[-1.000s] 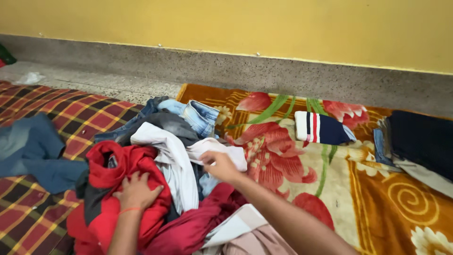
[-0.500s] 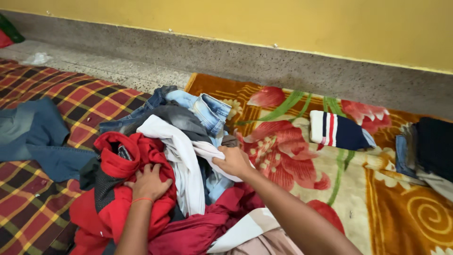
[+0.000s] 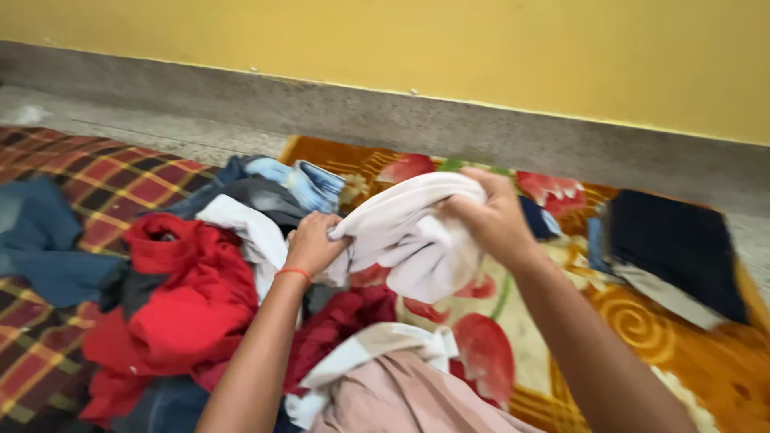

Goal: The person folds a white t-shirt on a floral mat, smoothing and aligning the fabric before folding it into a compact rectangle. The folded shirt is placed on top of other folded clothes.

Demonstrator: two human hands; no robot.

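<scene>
White garment lifted off the pile, held in both my hands.

My left hand (image 3: 311, 244), which half a second ago lay flat on the red garment (image 3: 180, 301), now has its fingers closed on the left edge of the white garment (image 3: 413, 236). My right hand (image 3: 493, 218), then gripping pale cloth low in the heap, is now raised with fingers clamped on the bunched upper right end. The white garment hangs crumpled between both hands, above the floral blanket (image 3: 642, 321) and clear of the clothes pile (image 3: 241, 265); I judge it separated and ready to be spread. The red garment lies released at left. A dark folded stack (image 3: 678, 244) sits well apart at right. The striped folded piece (image 3: 539, 218) is mostly hidden behind my right hand.
</scene>
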